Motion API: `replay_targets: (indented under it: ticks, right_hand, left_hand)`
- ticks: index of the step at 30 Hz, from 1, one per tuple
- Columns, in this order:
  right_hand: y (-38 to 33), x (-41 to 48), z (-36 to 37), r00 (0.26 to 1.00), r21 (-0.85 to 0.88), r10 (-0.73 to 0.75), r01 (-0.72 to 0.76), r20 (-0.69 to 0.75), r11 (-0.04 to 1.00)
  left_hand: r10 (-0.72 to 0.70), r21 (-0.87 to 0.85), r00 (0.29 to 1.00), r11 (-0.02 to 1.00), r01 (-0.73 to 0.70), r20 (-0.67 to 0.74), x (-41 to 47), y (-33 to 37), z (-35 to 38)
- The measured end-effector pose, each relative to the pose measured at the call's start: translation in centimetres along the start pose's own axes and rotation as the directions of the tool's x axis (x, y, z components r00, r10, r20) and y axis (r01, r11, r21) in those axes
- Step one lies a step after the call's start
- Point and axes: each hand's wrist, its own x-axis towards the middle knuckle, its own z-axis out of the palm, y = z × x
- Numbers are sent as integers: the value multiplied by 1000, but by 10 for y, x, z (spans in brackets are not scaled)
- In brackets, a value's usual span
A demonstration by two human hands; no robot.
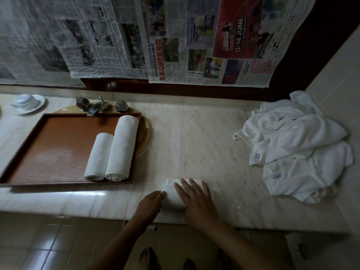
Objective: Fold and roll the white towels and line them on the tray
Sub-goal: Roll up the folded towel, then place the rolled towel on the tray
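Pale marble tabletop [194, 137], two rolled white towels [111, 152] side by side on brown wooden tray [48, 145], part-rolled white towel [173, 199] at near edge, left hand [150, 203] open against its end, right hand [196, 201] flat on top

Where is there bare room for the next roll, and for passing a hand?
The tray is bare left of the two rolled towels, which lie by its right wall. The counter is bare between tray and towel pile. Crowded: the near edge, where left hand and right hand rest on the half-rolled towel.
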Motion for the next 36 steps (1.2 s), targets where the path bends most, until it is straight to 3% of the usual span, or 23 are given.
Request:
replay_targets:
  ticks: [8,12,21,25,28,30,31,34,36]
  right_hand:
    - [21,56,-38,969,-83,-66,88,239,993]
    - [21,66,-46,963,-74,-68,91,261,993]
    - [-3,22,-38,938,220,22,-104,346,970]
    - [-16,-1,-36,942,269,-14,-81,335,960]
    - [-14,-13,-45,960,378,-17,-93,280,921]
    - [-8,-19,-49,968,540,87,-206,237,816]
    - [-4,-21,-50,954,655,169,-294,248,697]
    - [-9,-22,-62,862,879,290,-463,415,118]
    - [-20,-16,-76,831,867,264,-434,490,-244]
  left_hand:
    - [-89,-51,994,995,85,-68,9,11,1]
    - [-152,-228,984,965,127,-93,16,13,5]
    - [-140,-457,990,878,139,33,-15,3,25]
    - [-177,-487,984,862,142,-28,-31,5,34]
    - [-127,-464,982,885,50,-137,-39,3,24]
    - [-120,-527,976,850,6,-183,-42,4,12]
    - [-119,-574,975,819,-12,-190,-42,4,6]
    - [-71,-653,979,754,-71,-189,-46,12,-9]
    - [-35,-679,985,729,-88,-166,-49,17,-13]
